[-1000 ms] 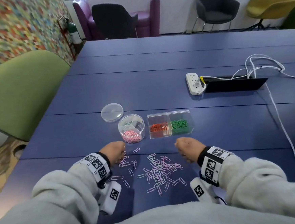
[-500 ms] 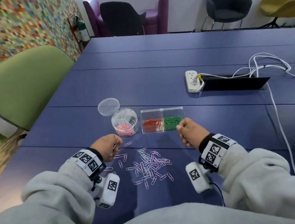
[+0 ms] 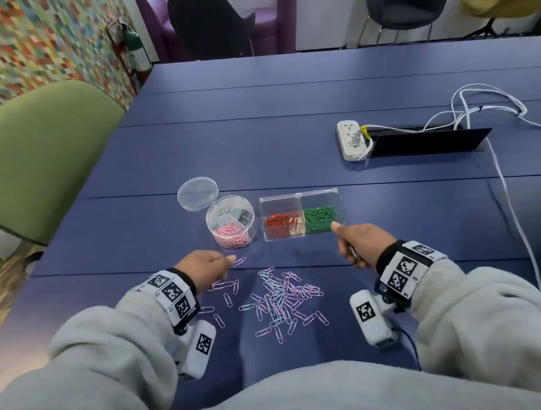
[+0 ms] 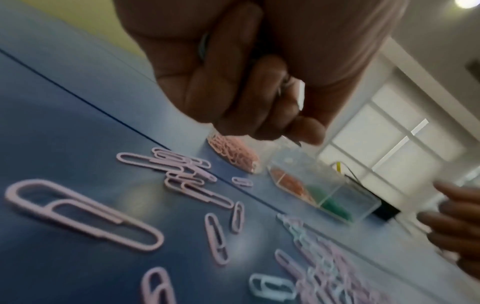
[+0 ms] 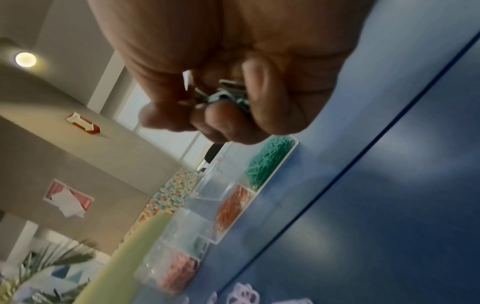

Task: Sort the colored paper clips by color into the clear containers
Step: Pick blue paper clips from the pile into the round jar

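Dozens of loose paper clips (image 3: 279, 296), lilac with a few pale blue, scattered on the near part of the blue table (image 3: 290, 145), between the two wrists; a single lilac clip (image 3: 239, 261) apart at the far left edge of the scatter, just beside the left fingertips. Beyond the pile, two clear containers side by side: a round tub (image 3: 230, 222) on the left, divided inside, with pink clips (image 3: 232, 237) in its near section and a few pale ones in a farther section; a rectangular box (image 3: 302, 213) on the right, with orange-red clips (image 3: 280, 220) in the left compartment and green clips (image 3: 320, 215) in the right one. Left hand (image 3: 204, 268) low over the left fringe of the scatter, fingers curled into the palm and closed on something thin, a blue edge just visible in the left wrist view; too blurred to name. Right hand (image 3: 358, 241) at the near right corner of the box, thumb tip against or just short of its wall, fingers curled round a small bunch of silvery metal pieces (image 5: 226, 95). Round clear lid (image 3: 198, 193) flat on the table, touching the tub's far left side. Farther right, a white power strip (image 3: 353, 140) beside a black cable hatch (image 3: 426, 142), white cables (image 3: 499, 167) trailing toward the near right. Green chair (image 3: 35, 155) at the left edge of the table.
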A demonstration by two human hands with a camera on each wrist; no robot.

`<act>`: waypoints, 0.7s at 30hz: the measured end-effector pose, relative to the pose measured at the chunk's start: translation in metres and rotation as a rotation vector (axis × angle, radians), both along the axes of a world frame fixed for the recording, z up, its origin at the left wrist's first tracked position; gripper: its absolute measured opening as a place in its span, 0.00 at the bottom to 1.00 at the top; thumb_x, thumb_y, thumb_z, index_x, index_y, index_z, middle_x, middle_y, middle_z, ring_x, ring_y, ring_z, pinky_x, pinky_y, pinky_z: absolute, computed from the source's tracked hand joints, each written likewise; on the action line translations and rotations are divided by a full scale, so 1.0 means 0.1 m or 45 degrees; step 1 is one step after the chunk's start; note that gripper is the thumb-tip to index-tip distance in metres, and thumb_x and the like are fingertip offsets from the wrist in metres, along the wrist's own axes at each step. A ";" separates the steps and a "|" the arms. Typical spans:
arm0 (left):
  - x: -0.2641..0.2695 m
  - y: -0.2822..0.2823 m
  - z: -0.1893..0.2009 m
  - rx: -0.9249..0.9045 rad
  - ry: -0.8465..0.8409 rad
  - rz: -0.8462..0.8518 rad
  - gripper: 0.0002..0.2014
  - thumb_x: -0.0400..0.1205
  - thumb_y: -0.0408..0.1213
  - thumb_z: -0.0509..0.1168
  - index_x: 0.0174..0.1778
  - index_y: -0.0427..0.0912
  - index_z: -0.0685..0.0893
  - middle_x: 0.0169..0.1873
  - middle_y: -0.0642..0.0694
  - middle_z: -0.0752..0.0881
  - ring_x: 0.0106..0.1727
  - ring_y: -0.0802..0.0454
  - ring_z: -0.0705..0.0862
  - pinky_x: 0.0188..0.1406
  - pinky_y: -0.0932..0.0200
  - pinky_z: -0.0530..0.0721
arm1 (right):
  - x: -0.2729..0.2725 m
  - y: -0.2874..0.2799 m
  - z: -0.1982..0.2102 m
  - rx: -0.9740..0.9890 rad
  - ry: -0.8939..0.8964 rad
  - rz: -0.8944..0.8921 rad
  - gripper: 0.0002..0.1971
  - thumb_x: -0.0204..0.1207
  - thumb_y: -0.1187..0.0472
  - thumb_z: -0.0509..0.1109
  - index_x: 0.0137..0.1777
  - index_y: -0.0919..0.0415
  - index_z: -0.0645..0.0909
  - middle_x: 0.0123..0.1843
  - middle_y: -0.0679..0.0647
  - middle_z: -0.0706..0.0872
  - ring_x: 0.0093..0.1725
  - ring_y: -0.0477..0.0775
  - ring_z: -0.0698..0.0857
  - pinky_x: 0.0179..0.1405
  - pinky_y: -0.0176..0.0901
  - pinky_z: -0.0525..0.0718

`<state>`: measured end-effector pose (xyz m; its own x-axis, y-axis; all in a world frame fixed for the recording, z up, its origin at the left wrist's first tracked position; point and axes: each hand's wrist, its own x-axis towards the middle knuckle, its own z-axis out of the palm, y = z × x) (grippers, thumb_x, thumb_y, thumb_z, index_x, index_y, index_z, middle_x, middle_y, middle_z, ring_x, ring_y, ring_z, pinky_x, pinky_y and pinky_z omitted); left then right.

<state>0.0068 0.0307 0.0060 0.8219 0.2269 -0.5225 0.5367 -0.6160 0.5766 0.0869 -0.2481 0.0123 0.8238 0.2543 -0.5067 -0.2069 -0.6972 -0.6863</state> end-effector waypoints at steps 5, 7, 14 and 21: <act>0.00 -0.03 -0.15 0.245 0.109 -0.446 0.20 0.75 0.48 0.71 0.22 0.46 0.73 0.22 0.52 0.74 0.26 0.57 0.72 0.30 0.64 0.72 | -0.23 0.24 -0.03 -0.235 -0.028 0.234 0.21 0.80 0.47 0.64 0.27 0.54 0.72 0.27 0.47 0.73 0.28 0.44 0.71 0.32 0.36 0.71; 0.01 -0.04 -0.22 0.303 0.134 -0.589 0.18 0.73 0.49 0.73 0.24 0.47 0.75 0.23 0.54 0.77 0.29 0.57 0.76 0.34 0.64 0.76 | -0.35 0.36 -0.13 -0.274 -0.070 0.376 0.17 0.74 0.47 0.73 0.28 0.51 0.73 0.26 0.43 0.74 0.28 0.42 0.72 0.36 0.38 0.74; 0.03 -0.11 -0.33 0.400 0.016 -0.993 0.09 0.73 0.49 0.72 0.44 0.53 0.83 0.34 0.59 0.78 0.41 0.57 0.78 0.41 0.66 0.72 | -0.71 0.75 -0.24 -0.500 -0.117 0.792 0.04 0.75 0.56 0.69 0.48 0.48 0.83 0.47 0.42 0.84 0.47 0.47 0.81 0.42 0.36 0.77; 0.10 -0.15 -0.41 0.396 -0.013 -1.145 0.09 0.72 0.49 0.72 0.42 0.53 0.83 0.38 0.58 0.81 0.43 0.56 0.80 0.44 0.62 0.78 | -0.83 0.90 -0.33 -0.663 -0.167 0.706 0.06 0.76 0.53 0.66 0.51 0.45 0.80 0.54 0.46 0.85 0.54 0.53 0.83 0.49 0.45 0.81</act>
<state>0.0164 0.0154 -0.0351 0.7606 -0.3648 -0.5370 -0.2172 -0.9225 0.3190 0.0044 -0.1583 -0.0208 0.7069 0.4031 -0.5811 0.3274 -0.9149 -0.2364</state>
